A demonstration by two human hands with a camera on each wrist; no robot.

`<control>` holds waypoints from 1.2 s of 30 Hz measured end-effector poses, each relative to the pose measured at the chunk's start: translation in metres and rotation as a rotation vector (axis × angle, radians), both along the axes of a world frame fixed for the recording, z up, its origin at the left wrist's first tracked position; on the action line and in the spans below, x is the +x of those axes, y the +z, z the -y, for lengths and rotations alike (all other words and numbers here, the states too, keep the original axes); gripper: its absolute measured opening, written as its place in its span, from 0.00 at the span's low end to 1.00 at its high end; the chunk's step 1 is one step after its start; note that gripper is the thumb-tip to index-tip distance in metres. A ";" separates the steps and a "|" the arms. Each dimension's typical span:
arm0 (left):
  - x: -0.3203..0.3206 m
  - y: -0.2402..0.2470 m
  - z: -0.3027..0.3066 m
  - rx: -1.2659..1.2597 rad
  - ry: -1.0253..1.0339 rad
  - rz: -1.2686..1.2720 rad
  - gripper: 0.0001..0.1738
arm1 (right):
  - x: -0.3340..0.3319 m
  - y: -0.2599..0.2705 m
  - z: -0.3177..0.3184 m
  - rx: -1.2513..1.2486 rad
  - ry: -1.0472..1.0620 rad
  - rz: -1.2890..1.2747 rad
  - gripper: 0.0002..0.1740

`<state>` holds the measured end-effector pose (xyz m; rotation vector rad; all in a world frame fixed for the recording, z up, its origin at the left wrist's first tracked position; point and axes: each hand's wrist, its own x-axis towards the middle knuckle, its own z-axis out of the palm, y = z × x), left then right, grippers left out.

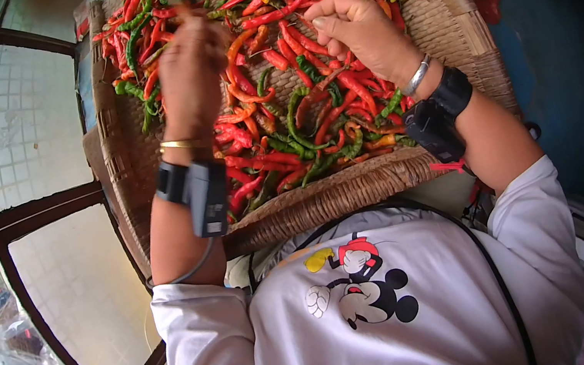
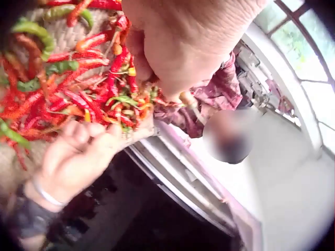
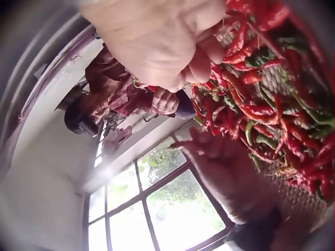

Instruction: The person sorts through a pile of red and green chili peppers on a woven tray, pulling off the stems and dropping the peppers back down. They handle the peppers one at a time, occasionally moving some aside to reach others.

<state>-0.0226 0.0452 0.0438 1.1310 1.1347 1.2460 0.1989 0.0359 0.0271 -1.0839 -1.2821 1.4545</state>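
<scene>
Many red, green and orange chili peppers (image 1: 299, 134) lie heaped in a woven basket tray (image 1: 430, 33). My left hand (image 1: 192, 79), blurred, is raised over the left part of the heap. A slender, dark reddish tip shows at the left hand's (image 2: 188, 36) fingertips in the right wrist view; I cannot tell whether it is a pepper. My right hand (image 1: 363, 33) hovers over the peppers at the right, its fingers curled and thumb close to the index finger. Nothing shows between them. From the right wrist, the right hand's (image 3: 157, 42) curled fingers overlap the heap.
Framed windows (image 1: 25, 128) stand along the left. The tray's thick rim (image 1: 326, 196) lies close before my white shirt (image 1: 417, 270). Another person in a maroon patterned garment (image 3: 120, 83) is near the tray, with a hand (image 3: 165, 102) in view.
</scene>
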 end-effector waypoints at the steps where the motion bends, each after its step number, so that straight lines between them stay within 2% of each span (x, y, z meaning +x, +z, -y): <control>1: -0.005 0.006 -0.007 -0.053 0.065 0.413 0.19 | 0.001 -0.004 -0.001 0.027 0.023 0.094 0.09; 2: -0.006 0.011 -0.006 -0.016 0.115 0.503 0.21 | 0.003 -0.006 -0.002 0.031 0.023 0.097 0.09; 4: -0.009 0.012 -0.007 -0.082 0.215 0.527 0.15 | 0.004 -0.012 -0.004 0.171 0.101 0.417 0.08; 5: -0.009 0.003 -0.005 -0.110 0.156 0.409 0.15 | 0.004 -0.019 -0.005 0.319 0.075 0.487 0.07; 6: -0.006 -0.004 -0.001 -0.139 0.097 0.291 0.15 | 0.002 -0.018 -0.005 0.322 0.080 0.489 0.07; 8: 0.006 -0.008 0.017 -0.191 -0.154 -0.106 0.17 | -0.001 -0.013 0.000 0.410 0.135 0.549 0.06; 9: 0.016 -0.020 0.021 -0.121 -0.200 -0.282 0.17 | -0.004 -0.009 0.002 0.463 0.141 0.594 0.05; 10: 0.020 -0.028 0.027 -0.080 -0.267 -0.572 0.14 | -0.005 -0.009 0.003 0.463 0.146 0.595 0.05; 12: 0.022 -0.033 0.031 0.241 -0.483 -1.136 0.12 | -0.006 -0.008 0.005 0.502 0.198 0.674 0.05; 13: 0.023 -0.035 0.033 0.242 -0.484 -1.137 0.12 | -0.005 -0.009 0.005 0.502 0.197 0.674 0.05; 15: 0.027 -0.038 0.036 0.185 -0.564 -1.194 0.12 | -0.002 -0.013 0.004 0.516 0.358 0.817 0.05; 16: 0.029 -0.038 0.036 0.187 -0.567 -1.196 0.12 | -0.001 -0.017 0.004 0.516 0.354 0.816 0.05; 18: 0.033 -0.037 0.038 0.219 -0.605 -1.333 0.11 | 0.001 -0.024 0.004 0.637 0.431 0.865 0.07; 25: 0.036 -0.047 0.040 0.232 -0.590 -1.348 0.11 | 0.001 -0.017 0.009 0.708 0.479 1.018 0.08; 28: 0.035 -0.044 0.040 0.181 -0.579 -1.289 0.11 | 0.000 -0.013 0.011 0.689 0.556 1.136 0.08; 30: 0.033 -0.044 0.040 0.165 -0.554 -1.134 0.10 | -0.002 -0.011 0.011 0.557 0.540 1.087 0.09; 34: 0.031 -0.041 0.040 0.167 -0.436 -1.058 0.08 | -0.003 -0.013 0.009 0.512 0.494 1.035 0.13; 36: 0.029 -0.032 0.037 0.187 -0.364 -0.887 0.09 | -0.003 -0.015 0.008 0.530 0.460 0.867 0.12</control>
